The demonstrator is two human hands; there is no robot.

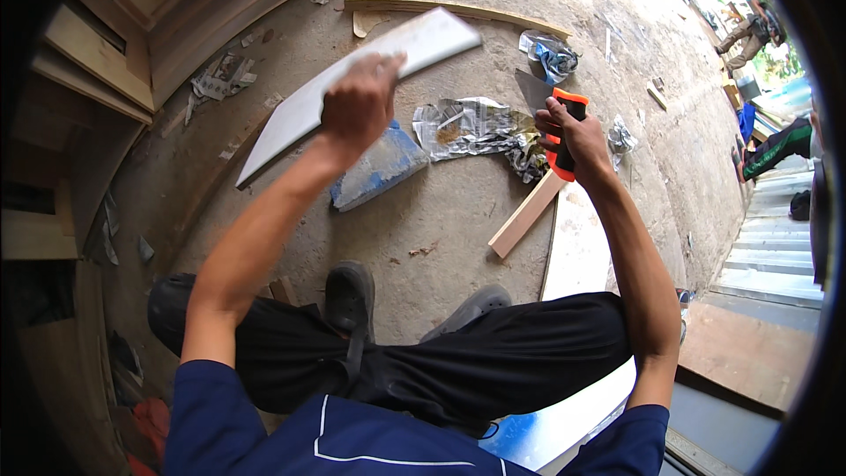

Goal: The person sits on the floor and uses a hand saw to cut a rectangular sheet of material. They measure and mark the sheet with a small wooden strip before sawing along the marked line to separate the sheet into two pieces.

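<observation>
White board (304, 104) under left hand (359, 104), grip unclear; right hand (582, 139) clasping orange-handled tool (575, 106); newspaper (486, 116) bearing brown crumbs (450, 134).

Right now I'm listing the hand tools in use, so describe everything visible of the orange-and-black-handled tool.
The tool has a plastic-looking orange and black handle and a flat grey, metal-looking blade. The person's right grip is closed around the handle, partly hiding it. The blade points away from the person and to the left; whether it has teeth is unclear. The handle's lower end shows beside a wood strip; whether they touch, I cannot tell.
</observation>
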